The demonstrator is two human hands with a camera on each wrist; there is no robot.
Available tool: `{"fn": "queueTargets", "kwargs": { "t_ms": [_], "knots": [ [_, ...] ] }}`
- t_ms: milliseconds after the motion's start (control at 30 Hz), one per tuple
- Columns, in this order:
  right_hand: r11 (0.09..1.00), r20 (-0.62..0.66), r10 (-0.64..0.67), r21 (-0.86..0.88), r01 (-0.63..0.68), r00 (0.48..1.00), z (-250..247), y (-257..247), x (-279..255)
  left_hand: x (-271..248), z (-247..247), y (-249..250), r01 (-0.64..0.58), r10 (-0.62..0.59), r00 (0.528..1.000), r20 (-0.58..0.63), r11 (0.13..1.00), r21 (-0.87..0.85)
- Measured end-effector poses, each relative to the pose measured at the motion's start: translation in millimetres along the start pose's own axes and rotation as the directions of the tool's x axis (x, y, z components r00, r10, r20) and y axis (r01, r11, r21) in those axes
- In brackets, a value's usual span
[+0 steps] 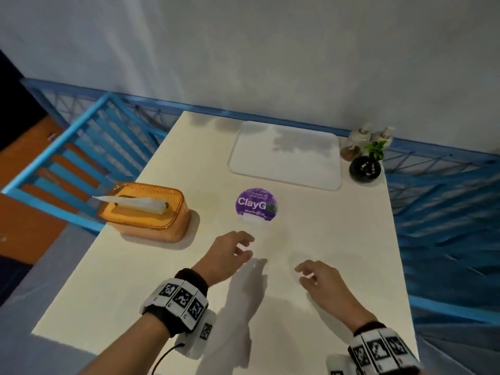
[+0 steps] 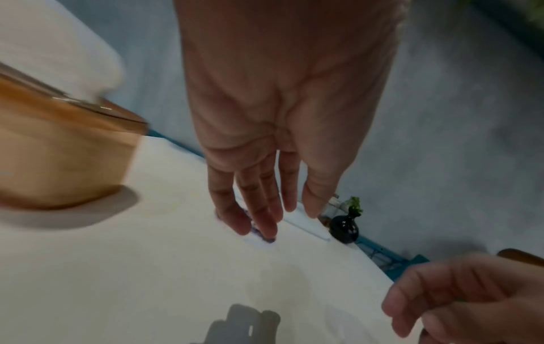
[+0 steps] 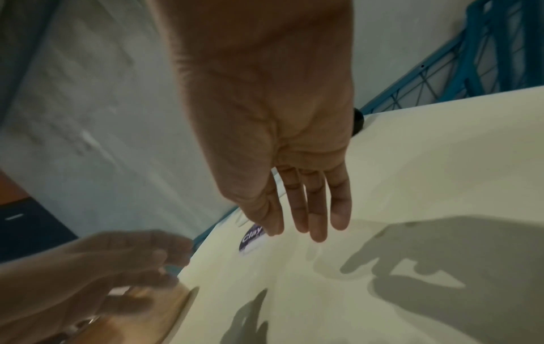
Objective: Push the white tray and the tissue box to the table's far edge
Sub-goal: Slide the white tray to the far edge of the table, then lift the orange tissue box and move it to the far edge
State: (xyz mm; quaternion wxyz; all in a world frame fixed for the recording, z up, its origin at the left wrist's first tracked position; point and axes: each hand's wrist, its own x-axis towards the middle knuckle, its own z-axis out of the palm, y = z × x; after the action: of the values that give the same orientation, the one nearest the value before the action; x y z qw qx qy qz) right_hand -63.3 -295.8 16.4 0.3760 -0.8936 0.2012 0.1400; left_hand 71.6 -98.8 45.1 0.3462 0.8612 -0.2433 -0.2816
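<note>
Blurred, cropped and masked parts

In the left wrist view the tissue box (image 2: 58,149) is smeared and cropped at the left edge; the sticker (image 2: 265,236) is mostly masked by fingers (image 2: 235,216). Small print on the sticker is unreadable from the head. The vase (image 3: 357,124) is largely hidden behind the right hand (image 3: 265,104).

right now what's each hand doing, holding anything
Left hand: open, fingers loosely spread above the table, holding nothing.
Right hand: open, fingers relaxed above the table, holding nothing.
</note>
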Motion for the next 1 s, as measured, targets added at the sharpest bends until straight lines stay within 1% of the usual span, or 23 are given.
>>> {"fn": "queueTargets", "kwargs": {
  "t_ms": [67, 133, 200, 300, 366, 466, 533, 566, 666, 766, 800, 866, 933, 1000],
  "knots": [
    [1.0, 0.043, 0.016, 0.001, -0.016, 0.999, 15.7, -2.3, -18.1, -39.6, 2.2, -24.9, 0.076, -0.076, 0.997, -0.003, 0.997, -0.013],
    [1.0, 0.068, 0.007, -0.004, -0.007, 0.998, 29.6, -10.1, -28.9, -74.3, -2.4, -53.7, 0.171, -0.172, 0.984, -0.038, 0.984, -0.046],
    [1.0, 0.079, -0.019, -0.008, 0.02, 0.997, 41.0, -23.5, -32.6, -102.3, -12.0, -84.5, 0.261, -0.265, 0.961, -0.078, 0.964, -0.061],
    [0.997, 0.097, -0.07, 0.022, 0.068, 0.993, 54.7, -52.9, -27.4, -130.3, -36.1, -128.2, 0.355, -0.362, 0.918, -0.161, 0.932, -0.073],
    [0.994, 0.108, -0.102, 0.057, 0.096, 0.989, 63.1, -77.1, -15.6, -137.8, -56.6, -155.2, 0.388, -0.404, 0.884, -0.234, 0.915, -0.114],
    [0.988, 0.119, -0.132, 0.099, 0.121, 0.984, 78.1, -123.2, 11.5, -134.8, -92.8, -189.0, 0.409, -0.459, 0.826, -0.328, 0.887, -0.213],
    [0.982, 0.102, -0.129, 0.15, 0.113, 0.986, 88.3, -159.0, 30.5, -125.5, -119.4, -203.2, 0.388, -0.483, 0.798, -0.361, 0.87, -0.305],
    [0.979, 0.088, -0.126, 0.171, 0.11, 0.988, 93.7, -177.1, 39.5, -119.5, -132.8, -208.4, 0.36, -0.482, 0.793, -0.372, 0.864, -0.352],
    [0.967, 0.049, -0.129, 0.226, 0.114, 0.99, 109.6, -223.6, 65.2, -96.5, -170.7, -216.9, 0.256, -0.453, 0.792, -0.409, 0.855, -0.451],
    [0.953, 0.004, -0.081, 0.293, 0.076, 0.997, 123.6, -256.1, 84.6, -69.5, -200.1, -223.5, 0.213, -0.45, 0.796, -0.405, 0.834, -0.51],
    [0.945, -0.019, -0.047, 0.322, 0.05, 0.999, 127.9, -262.2, 88.6, -61.1, -206.2, -225.9, 0.217, -0.456, 0.805, -0.38, 0.822, -0.526],
    [0.93, -0.054, 0.02, 0.368, 0.001, 0.998, 137.1, -267.2, 95.8, -46.9, -212.6, -230.3, 0.239, -0.456, 0.837, -0.303, 0.803, -0.546],
    [0.915, -0.05, 0.065, 0.401, -0.039, 0.997, 144.5, -268.0, 99.7, -37.9, -212.8, -231.9, 0.265, -0.439, 0.872, -0.214, 0.793, -0.549],
    [0.881, -0.028, 0.104, 0.466, -0.079, 0.994, 149.6, -267.8, 101.9, -32.3, -208.5, -232.6, 0.272, -0.413, 0.9, -0.141, 0.783, -0.56]
  ]
}}
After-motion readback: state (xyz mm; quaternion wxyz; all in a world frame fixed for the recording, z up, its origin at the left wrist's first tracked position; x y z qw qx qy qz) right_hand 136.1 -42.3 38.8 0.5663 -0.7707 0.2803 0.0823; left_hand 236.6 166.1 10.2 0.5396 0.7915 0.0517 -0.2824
